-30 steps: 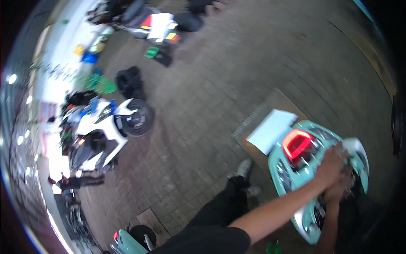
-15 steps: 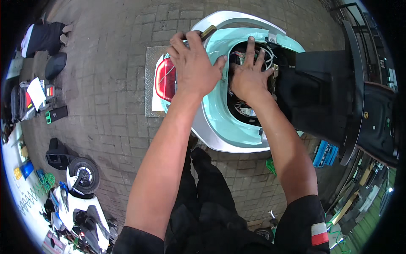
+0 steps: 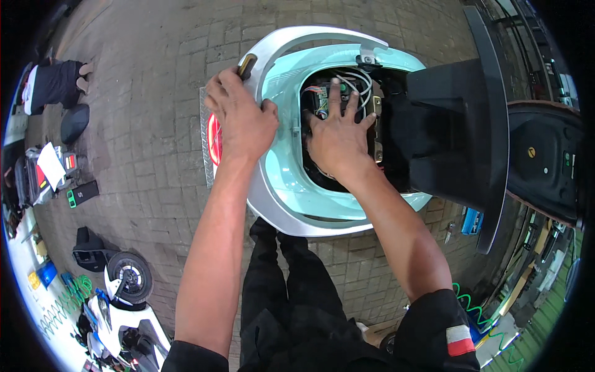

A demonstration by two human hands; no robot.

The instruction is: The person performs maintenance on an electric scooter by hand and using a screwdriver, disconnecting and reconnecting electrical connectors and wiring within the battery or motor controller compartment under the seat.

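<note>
I've got the left hand (image 3: 245, 121) curled round a tool (image 3: 248, 66), end poking past the fingers. Right hand (image 3: 338, 139): splayed over wiring (image 3: 315, 90) inside the scooter (image 3: 282, 152).

From here I see two short black sleeves: the left sleeve (image 3: 195, 357) at the lower left, the right sleeve (image 3: 427, 322) at the lower right, bearing a patch (image 3: 459, 341), white above red. My left hand (image 3: 243, 122) and right hand (image 3: 343, 137) are bare; creased black trousers (image 3: 312, 279) fill the bottom centre.
</note>
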